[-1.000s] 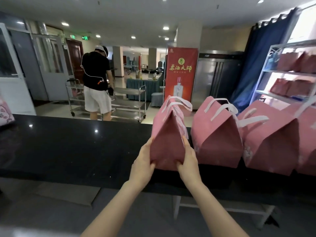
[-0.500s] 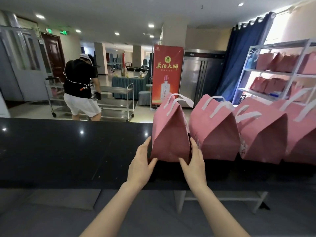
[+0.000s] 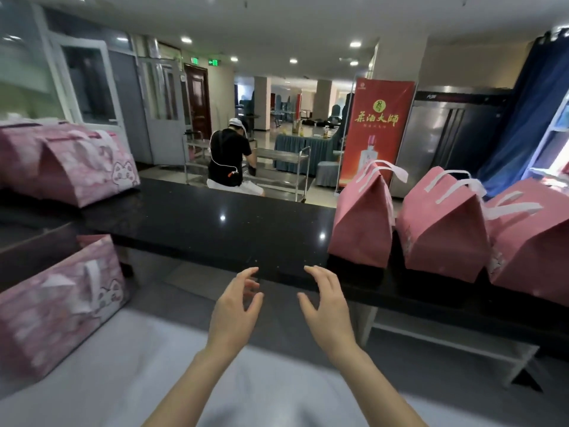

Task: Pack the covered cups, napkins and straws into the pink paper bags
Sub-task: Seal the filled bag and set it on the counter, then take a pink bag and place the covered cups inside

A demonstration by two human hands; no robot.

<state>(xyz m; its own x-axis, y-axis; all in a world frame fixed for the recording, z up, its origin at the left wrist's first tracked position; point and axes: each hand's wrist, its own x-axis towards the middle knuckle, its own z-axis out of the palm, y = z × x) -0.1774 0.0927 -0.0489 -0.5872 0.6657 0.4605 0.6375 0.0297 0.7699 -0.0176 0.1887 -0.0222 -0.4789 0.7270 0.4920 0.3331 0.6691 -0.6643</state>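
1. Left hand (image 3: 235, 306): hovers just short of the near edge of the black table (image 3: 215, 229), fingers spread and loosely curled, holding nothing.
2. Right hand (image 3: 326, 303): hovers level with the left, a clear gap between them, palm turned inward, fingers equally loose, also holding nothing.
3. Nearest pink paper bag (image 3: 360, 223): stands upright on the table, ahead and to the right of both hands and apart from them. Top folded to a ridge, white handles up. Leftmost of a row, with a second bag (image 3: 443, 232) just beside it and a third bag (image 3: 529, 251) beyond.
4. Key relation: nearer the right hand than the left. Long axis vertical, narrow gusset side facing the camera, top ridge running away from the viewer.
5. Cat-print bags: one group (image 3: 70, 167) at the far left of the table, another bag (image 3: 58, 300) lower at the left, on the left hand's side. Blurred, so cannot tell what the lower one rests on.
6. Covered cups, napkins, straws: none in view; cannot tell whether they are inside the closed bags.
7. Judgement: probably between bags, the right-hand row looking packed and closed. A reach to the nearest bag would fall to the right hand, a reach for a cat-print bag to the left.
8. Behind the table: a person in a black top (image 3: 229, 158) by a steel cart (image 3: 277, 171), and a red banner (image 3: 378, 131).
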